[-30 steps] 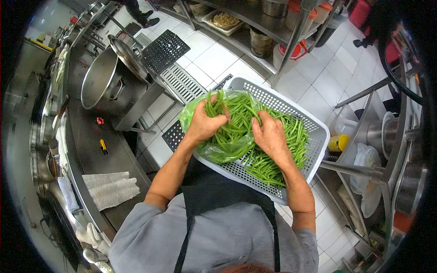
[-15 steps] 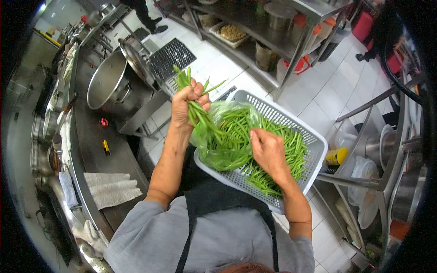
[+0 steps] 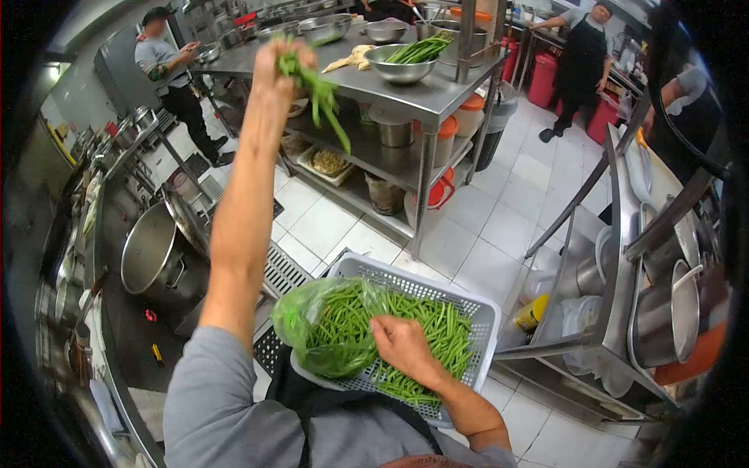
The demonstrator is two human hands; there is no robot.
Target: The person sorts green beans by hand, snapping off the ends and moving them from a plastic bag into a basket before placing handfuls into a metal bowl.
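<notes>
Steel-shelved kitchen, tiled floor; 1 bunch of green beans [image 3: 318,84] up in the left hand [image 3: 285,64].
Head view: the left fist is closed round the bunch, stems hanging below it; the right hand [image 3: 402,345], fingers curled closed, meets the rim of the green bag [image 3: 295,312] in the basket [image 3: 489,312]. Yellow container's [image 3: 532,313] label: too small to read.

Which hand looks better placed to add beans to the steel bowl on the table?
Likely the left hand: it is raised toward the table and bowl, gripping green beans. The right hand is low, over the basket, beside the bag.
</notes>
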